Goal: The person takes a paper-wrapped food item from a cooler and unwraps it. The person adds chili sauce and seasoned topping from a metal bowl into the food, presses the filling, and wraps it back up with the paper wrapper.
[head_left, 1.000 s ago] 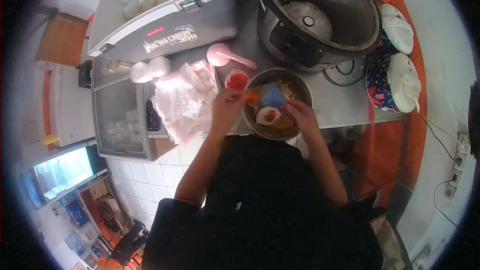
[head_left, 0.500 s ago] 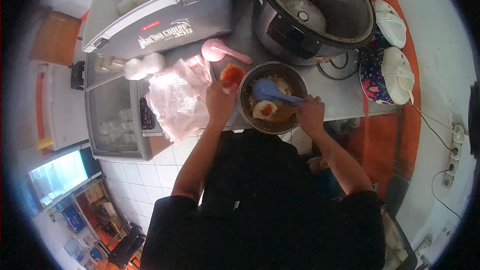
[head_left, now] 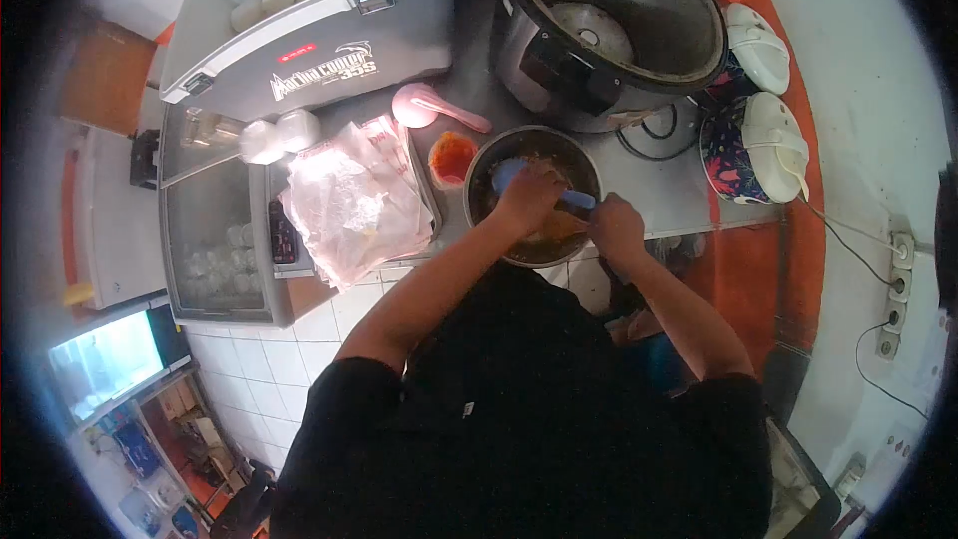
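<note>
A metal bowl with brownish food in it stands at the counter's front edge. My right hand, at the bowl's right rim, is closed round the handle of a blue spoon whose head lies inside the bowl. Over the middle of the bowl is my left hand, fingers pointing down; its fingertips and anything in them are hidden. Just left of the bowl sits a small container of red-orange sauce. A pink scoop lies behind the container.
A large open cooker stands behind the bowl, with a grey cooler box at the back left. Plastic and paper sheets lie on the left. Two patterned pots with white lids are at the right.
My left hand has moved right, from the sauce container to over the bowl, and now covers the rice piece seen there. My right hand keeps the blue spoon. The whole view has shifted slightly.
</note>
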Action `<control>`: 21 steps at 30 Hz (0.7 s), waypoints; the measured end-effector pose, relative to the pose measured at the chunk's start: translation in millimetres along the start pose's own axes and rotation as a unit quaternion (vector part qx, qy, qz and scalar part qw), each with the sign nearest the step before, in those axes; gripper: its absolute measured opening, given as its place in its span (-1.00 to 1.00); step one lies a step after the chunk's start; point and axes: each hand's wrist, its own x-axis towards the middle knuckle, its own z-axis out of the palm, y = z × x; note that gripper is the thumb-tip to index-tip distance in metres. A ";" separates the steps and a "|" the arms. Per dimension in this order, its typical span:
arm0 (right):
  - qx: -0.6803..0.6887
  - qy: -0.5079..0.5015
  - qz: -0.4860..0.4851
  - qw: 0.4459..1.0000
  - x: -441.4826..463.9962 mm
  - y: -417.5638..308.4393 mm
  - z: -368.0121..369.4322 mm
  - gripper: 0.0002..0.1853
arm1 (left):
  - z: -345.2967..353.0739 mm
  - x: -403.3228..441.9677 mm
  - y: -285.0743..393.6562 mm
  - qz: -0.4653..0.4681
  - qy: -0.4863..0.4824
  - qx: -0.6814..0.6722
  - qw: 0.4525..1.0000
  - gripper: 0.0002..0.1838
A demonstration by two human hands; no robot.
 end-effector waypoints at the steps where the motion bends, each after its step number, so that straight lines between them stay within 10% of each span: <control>1: 0.000 0.004 0.002 1.000 -6.5 -0.2 -12.5 -0.82 | 9.8 11.5 -3.9 0.005 -0.096 0.021 0.995 -0.60; 9: 0.319 -0.071 0.032 0.945 -50.5 39.2 -22.2 -0.82 | -29.7 40.7 -10.4 -0.024 -0.231 -0.001 0.973 -0.61; 15: 0.532 -0.127 0.042 0.836 -48.8 31.1 -21.5 -0.76 | -110.5 -20.9 -17.0 -0.128 0.111 -0.336 0.927 -0.69; 21: 0.188 -0.065 -0.104 0.975 -12.5 -8.3 -6.3 -0.69 | -157.9 -117.0 -20.0 -0.283 0.202 -0.455 0.820 -0.77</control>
